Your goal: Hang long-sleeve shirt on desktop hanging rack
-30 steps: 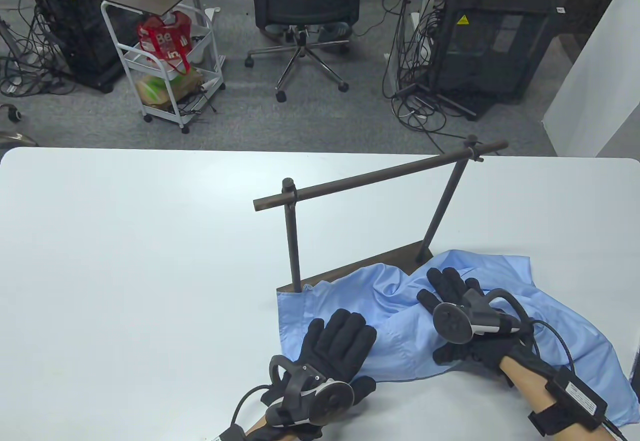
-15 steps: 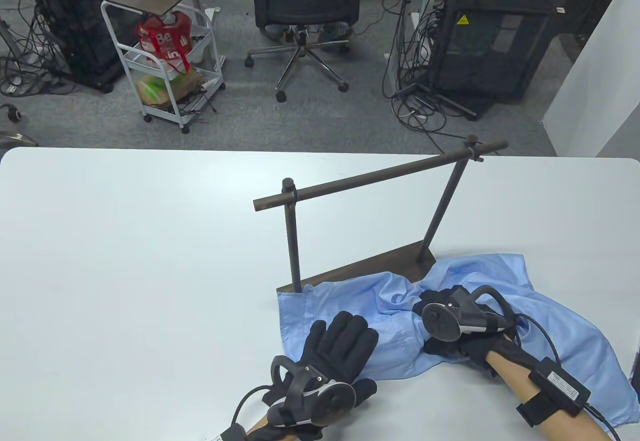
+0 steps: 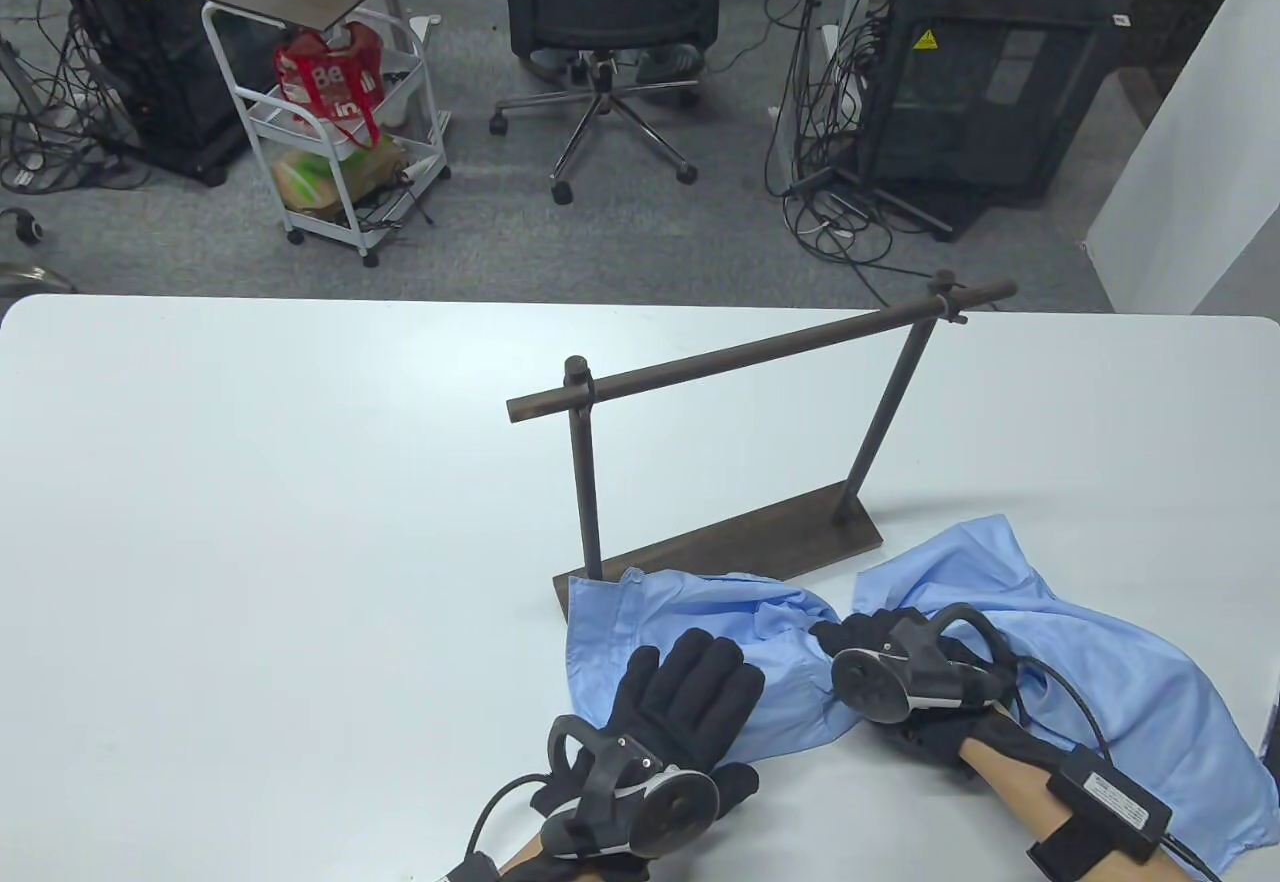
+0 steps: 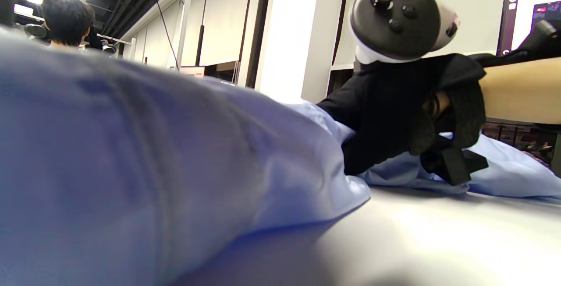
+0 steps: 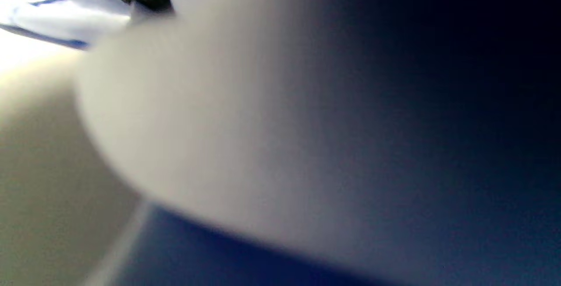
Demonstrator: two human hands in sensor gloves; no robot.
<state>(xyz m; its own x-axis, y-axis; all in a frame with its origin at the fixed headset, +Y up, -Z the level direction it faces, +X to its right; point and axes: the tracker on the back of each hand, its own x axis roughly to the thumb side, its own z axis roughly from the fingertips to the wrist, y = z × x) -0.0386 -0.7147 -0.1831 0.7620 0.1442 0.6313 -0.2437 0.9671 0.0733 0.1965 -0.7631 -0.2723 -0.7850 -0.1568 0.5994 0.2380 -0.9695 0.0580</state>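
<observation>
Shirt (image 3: pixel 1050 642) has slid off the rack (image 3: pixel 720 547) base toward the hands. Left hand (image 3: pixel 680 702) presses it flat with spread fingers; right hand (image 3: pixel 900 672) now grips bunched cloth, probably for lifting.

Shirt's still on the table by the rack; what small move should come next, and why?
Probably the right hand lifts its bunched fold, since the shirt lies crumpled below the bare rack bar while the left hand rests flat on it.

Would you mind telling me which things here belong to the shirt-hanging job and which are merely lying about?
For the job:
blue shirt
hanging rack
left hand
right hand

Lying about:
office chair
white trolley
red bag
</observation>
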